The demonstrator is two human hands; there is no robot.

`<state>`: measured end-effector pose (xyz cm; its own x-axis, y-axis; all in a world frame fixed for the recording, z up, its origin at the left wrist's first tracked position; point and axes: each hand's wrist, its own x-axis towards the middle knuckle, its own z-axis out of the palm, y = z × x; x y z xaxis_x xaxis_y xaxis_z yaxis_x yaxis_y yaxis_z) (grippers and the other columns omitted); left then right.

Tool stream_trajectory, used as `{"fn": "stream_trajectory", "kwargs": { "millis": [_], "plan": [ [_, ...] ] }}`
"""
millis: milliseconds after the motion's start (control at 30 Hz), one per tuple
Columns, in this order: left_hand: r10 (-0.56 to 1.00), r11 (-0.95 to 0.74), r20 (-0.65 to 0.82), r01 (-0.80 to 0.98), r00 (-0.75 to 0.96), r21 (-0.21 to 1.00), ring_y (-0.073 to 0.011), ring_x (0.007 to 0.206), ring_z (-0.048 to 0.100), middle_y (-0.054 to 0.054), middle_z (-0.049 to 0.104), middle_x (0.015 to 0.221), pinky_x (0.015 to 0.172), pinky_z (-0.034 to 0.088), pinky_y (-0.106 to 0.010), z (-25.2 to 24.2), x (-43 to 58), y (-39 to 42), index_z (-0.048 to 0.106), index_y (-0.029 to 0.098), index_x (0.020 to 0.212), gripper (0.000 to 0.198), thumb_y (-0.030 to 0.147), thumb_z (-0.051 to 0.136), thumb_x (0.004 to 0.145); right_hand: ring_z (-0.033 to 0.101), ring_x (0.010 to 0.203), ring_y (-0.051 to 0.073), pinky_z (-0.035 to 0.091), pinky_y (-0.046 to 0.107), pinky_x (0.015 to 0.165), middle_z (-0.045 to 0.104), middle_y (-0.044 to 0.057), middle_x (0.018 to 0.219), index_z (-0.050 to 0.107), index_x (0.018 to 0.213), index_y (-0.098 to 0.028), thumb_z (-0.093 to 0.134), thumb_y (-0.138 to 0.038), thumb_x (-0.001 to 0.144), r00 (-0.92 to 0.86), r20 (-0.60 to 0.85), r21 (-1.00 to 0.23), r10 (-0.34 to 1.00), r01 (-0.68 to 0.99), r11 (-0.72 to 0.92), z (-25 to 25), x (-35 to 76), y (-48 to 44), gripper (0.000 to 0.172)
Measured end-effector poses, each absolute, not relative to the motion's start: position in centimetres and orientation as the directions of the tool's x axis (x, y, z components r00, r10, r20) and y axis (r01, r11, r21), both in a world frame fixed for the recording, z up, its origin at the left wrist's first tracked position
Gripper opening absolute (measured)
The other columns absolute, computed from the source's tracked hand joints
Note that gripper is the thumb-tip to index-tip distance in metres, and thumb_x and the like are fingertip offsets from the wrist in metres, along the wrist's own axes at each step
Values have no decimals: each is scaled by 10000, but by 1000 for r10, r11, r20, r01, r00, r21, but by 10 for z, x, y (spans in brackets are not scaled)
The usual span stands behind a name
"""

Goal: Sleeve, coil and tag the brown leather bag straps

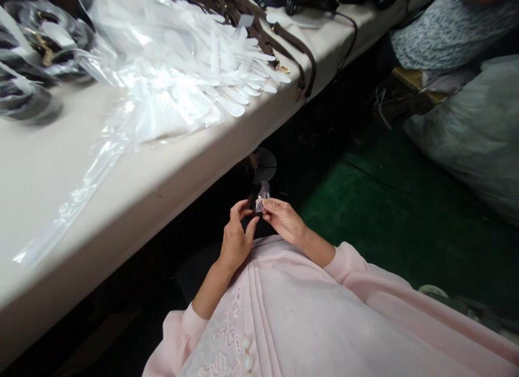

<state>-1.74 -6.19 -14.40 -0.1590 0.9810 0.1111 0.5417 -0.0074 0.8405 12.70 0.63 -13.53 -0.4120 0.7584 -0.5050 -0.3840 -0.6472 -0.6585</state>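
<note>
In front of my body, below the table edge, my right hand [284,220] pinches a small crumpled piece of clear plastic wrap [263,195] between thumb and fingers. Close beside it is my left hand [236,237], its thumb held apart from its bent fingers. Something dark lies near those left fingertips, too dim to make out. Beyond the plastic, a pale round disc [265,165] shows against the dark under the table.
A cloth-covered table [162,188] runs diagonally on the left. On it are a pile of clear plastic sleeves with white tabs [174,91], brown straps [298,45] and wrapped strap coils [30,99]. A large translucent sack [470,128] and another person's patterned clothing [450,31] are at right.
</note>
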Motion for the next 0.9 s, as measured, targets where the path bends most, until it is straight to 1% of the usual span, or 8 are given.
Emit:
{"fn": "stream_trajectory", "kwargs": {
  "millis": [167,300,433,567,700,767,833,900],
  "plan": [
    [977,-178,213,685,34,707,-222,927,697,-72,728,945,843,570,-351,-140,-43,-62,658,180,1036,155,297,594,957,447,625,58,390,173,505,635,4,824,712,819,-175,889,-371,613,-180,-397,-748,900,-504,-431,-110,157,46,335],
    [959,-230,281,656,29,719,-142,717,695,-40,744,851,679,547,-226,-96,-52,-73,688,154,984,101,226,641,929,402,577,36,364,159,473,610,-18,774,692,783,-179,913,-393,597,-4,-258,-821,966,-526,-221,-98,178,73,360],
    [922,-269,388,690,-18,672,-80,539,615,9,713,709,538,466,-170,-50,-40,-79,704,146,900,31,163,692,878,354,512,23,263,164,421,523,-37,631,627,670,-158,894,-424,648,59,-197,-883,979,-444,-151,-98,172,68,377],
    [950,-150,289,647,-114,748,-60,471,525,31,620,592,485,404,-169,-42,-29,-77,685,135,778,116,169,666,887,339,499,23,216,170,408,502,-29,592,657,671,-135,869,-468,676,-75,-273,-870,959,-406,-279,-105,152,44,395],
    [981,-102,168,485,-95,868,-69,516,532,27,623,627,506,393,-179,-47,-37,-81,693,153,807,92,174,662,891,297,468,3,204,148,394,487,-44,581,662,690,-122,895,-422,647,-267,-422,-708,866,-500,-499,-117,145,34,382],
    [996,-82,66,318,61,944,-81,534,533,26,607,622,530,400,-192,-46,-48,-85,692,163,818,103,189,644,905,291,460,-4,224,135,400,495,-51,588,631,679,-129,905,-378,637,-303,-461,-628,834,-553,-547,-122,148,38,373],
    [952,-8,-48,183,302,983,-97,573,535,12,597,634,563,408,-210,-43,-58,-87,678,159,783,156,222,627,917,303,464,-4,251,128,415,503,-54,596,593,657,-134,904,-329,635,-352,-471,-579,809,-568,-585,-126,153,42,368],
    [866,131,-191,159,461,979,-104,596,505,5,570,644,565,388,-218,-43,-65,-88,646,151,734,235,278,611,928,307,465,0,257,133,423,497,-55,588,559,630,-139,889,-298,644,-415,-460,-583,785,-526,-619,-128,154,41,367]
  ]
}}
